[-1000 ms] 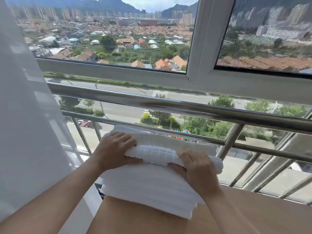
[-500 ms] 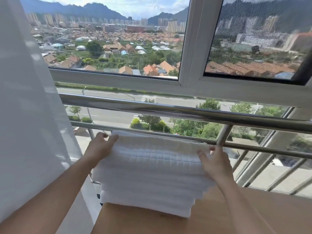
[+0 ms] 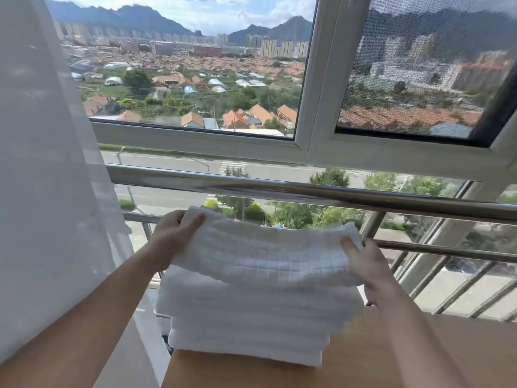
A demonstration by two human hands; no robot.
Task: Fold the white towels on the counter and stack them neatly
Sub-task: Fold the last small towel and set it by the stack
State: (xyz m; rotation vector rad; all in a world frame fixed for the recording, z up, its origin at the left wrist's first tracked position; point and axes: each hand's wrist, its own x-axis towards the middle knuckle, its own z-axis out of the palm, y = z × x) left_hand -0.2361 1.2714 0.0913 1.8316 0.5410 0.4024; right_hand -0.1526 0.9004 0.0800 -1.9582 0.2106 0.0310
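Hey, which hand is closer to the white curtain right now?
Left. The left hand grips the left end of the top towel, just beside the curtain; the right hand pinches the opposite end, farther from it.

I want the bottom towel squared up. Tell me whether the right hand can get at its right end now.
Probably yes, once freed: the right hand pinches the top towel, but the bottom towel has its right end exposed on the counter, with nothing blocking.
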